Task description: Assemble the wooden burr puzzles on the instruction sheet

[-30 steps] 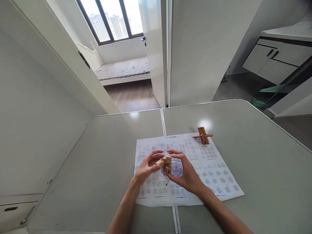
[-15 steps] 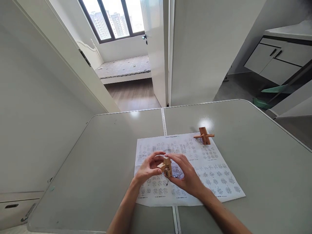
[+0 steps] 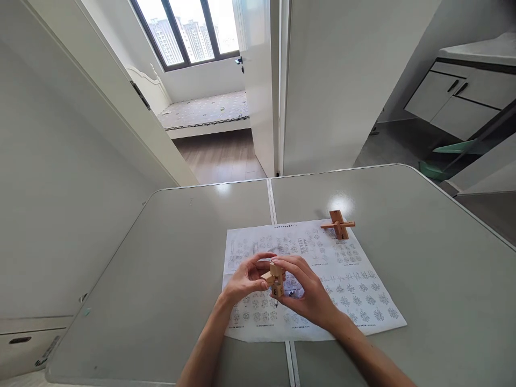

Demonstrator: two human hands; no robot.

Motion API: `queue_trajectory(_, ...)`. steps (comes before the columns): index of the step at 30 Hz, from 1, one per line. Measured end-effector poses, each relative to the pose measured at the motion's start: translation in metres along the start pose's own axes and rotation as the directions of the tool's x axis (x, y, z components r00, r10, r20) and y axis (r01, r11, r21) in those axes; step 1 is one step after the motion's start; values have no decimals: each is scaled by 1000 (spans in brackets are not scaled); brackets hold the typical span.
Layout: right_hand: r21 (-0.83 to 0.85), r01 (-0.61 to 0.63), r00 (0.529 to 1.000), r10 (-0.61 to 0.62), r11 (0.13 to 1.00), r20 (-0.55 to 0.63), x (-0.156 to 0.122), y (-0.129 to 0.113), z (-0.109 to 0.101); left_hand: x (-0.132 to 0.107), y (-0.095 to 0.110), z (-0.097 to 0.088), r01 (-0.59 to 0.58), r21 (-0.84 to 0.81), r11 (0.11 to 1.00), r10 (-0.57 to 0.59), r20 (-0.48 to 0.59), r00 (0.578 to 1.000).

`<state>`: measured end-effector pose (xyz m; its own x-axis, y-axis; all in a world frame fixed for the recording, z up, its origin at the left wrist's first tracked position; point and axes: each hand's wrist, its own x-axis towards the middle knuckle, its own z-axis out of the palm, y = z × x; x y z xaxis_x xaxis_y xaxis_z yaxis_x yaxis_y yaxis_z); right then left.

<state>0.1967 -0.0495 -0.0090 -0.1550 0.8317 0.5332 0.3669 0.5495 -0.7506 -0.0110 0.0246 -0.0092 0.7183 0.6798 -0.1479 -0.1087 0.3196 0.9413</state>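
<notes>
Between my hands, above the printed sheet [image 3: 258, 320], is a small wooden interlocking puzzle [image 3: 277, 279] of light blocks with dark markings on its lower end. My left hand [image 3: 248, 277] grips a block on its left side between thumb and fingers. From the right, my right hand [image 3: 304, 285] pinches it with fingers at the top and thumb at the bottom. Its far side is hidden. Another wooden puzzle, a reddish-brown cross-shaped one [image 3: 338, 224], stands on the sheet's far right corner.
The sheet carries rows of small line diagrams and lies across the seam of a grey-green table [image 3: 181, 258] with a pale raised edge. Beyond the table are an open door [image 3: 260, 97], a bed [image 3: 205, 110] and, at right, white cabinets [image 3: 455, 97].
The puzzle in my hands has turned slightly, so its marked lower end faces me more. My fingers have shifted only a little; the cross-shaped puzzle stays put.
</notes>
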Motion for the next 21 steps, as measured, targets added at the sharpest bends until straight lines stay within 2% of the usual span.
queue_trajectory(12, 12, 7, 1000, -7, 1000, -9, -1, 1, 0, 2, -4, -1, -11, -31, 999, 12, 11, 1000)
queue_trajectory(21, 16, 7, 1000, -7, 1000, -23, -1, 3, 0, 1, -1, 2, -21, -65, 998, 26, 67, 997)
